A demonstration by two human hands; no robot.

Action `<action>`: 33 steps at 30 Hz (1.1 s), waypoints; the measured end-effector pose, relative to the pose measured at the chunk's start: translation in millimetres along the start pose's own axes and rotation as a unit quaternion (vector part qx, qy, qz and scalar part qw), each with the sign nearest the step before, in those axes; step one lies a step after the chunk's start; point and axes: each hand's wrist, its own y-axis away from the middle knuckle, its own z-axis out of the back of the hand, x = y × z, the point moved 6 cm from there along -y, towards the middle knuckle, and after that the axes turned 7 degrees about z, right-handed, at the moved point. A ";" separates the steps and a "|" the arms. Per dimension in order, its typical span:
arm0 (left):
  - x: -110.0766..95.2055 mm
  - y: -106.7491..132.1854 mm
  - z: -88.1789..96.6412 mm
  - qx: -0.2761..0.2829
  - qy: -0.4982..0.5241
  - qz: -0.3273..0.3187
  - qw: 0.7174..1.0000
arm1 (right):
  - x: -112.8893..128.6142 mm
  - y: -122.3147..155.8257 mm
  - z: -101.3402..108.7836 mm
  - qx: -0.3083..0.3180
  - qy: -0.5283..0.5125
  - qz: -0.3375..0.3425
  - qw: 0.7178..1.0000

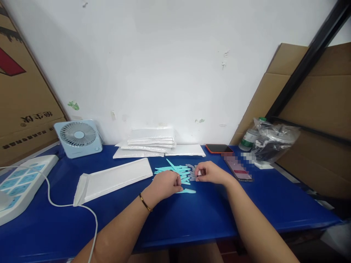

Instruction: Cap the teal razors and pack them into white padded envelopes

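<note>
Several thin turquoise plastic sticks lie in a loose pile on the blue table. My left hand is curled over the near edge of the pile, fingers closed on the sticks. A black and gold bracelet sits on its wrist. My right hand pinches a small clear piece at the pile's right side, beside several clear grey bits. One turquoise stick lies alone in front of my left hand.
An open white padded mailer lies left of the pile, more white mailers stacked at the wall. A small blue fan, a power strip with white cable, two phones, a bottle, a plastic bag, cardboard boxes.
</note>
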 end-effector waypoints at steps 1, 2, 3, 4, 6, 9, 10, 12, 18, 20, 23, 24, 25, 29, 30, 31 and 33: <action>2.2 -1.5 2.1 -0.023 -0.021 0.007 0.999 | -0.9 -0.4 -2.9 0.013 0.021 0.000 1.000; 4.3 -3.1 3.9 -0.043 -0.044 0.012 0.998 | -1.1 -1.1 -5.9 0.022 0.035 0.002 0.999; 6.1 -4.9 4.6 -0.054 -0.066 0.014 0.996 | -0.7 -1.8 -8.5 0.026 0.044 0.007 0.999; 7.3 -6.6 4.1 -0.056 -0.086 0.013 0.995 | 0.2 -2.5 -10.4 0.027 0.053 0.013 0.998; 8.4 -9.2 1.9 -0.048 -0.116 0.008 0.992 | 2.4 -3.5 -12.2 0.021 0.068 0.025 0.997; 7.5 -9.7 3.5 -0.062 -0.147 0.004 0.987 | 4.7 -3.4 -9.1 0.000 0.071 0.036 0.997; 6.9 -9.3 5.2 -0.070 -0.151 0.003 0.986 | 4.6 -2.9 -7.3 -0.007 0.055 0.034 0.998; 6.2 -8.2 9.4 -0.081 -0.149 0.000 0.985 | 2.9 -1.5 -4.1 -0.017 0.003 0.023 1.000; 5.1 -6.3 18.1 -0.094 -0.123 -0.015 0.988 | 3.7 0.3 -4.7 -0.011 -0.073 0.018 0.997; 4.3 -6.0 18.1 -0.091 -0.112 -0.016 0.989 | 6.6 -0.4 -7.8 -0.004 -0.084 0.023 0.996; 3.7 -5.7 17.3 -0.085 -0.101 -0.016 0.991 | 9.5 -1.4 -10.4 0.003 -0.102 0.030 0.994; 3.8 -5.6 17.3 -0.085 -0.099 -0.017 0.991 | 9.2 -1.3 -9.8 0.000 -0.102 0.030 0.994; 4.1 -5.5 17.4 -0.084 -0.099 -0.017 0.991 | 8.2 -1.1 -8.1 -0.006 -0.099 0.029 0.995; 5.7 -5.1 18.4 -0.073 -0.097 -0.010 0.992 | 3.5 0.8 0.5 -0.037 -0.084 0.021 0.996; 5.9 -5.0 18.7 -0.071 -0.097 -0.008 0.993 | 3.7 1.1 1.0 -0.037 -0.084 0.022 0.996; 5.8 -4.9 19.0 -0.070 -0.097 -0.006 0.993 | 4.7 1.1 0.5 -0.034 -0.085 0.023 0.996; 5.2 -4.9 19.2 -0.070 -0.097 -0.007 0.993 | 8.4 0.5 -2.4 -0.022 -0.087 0.025 0.996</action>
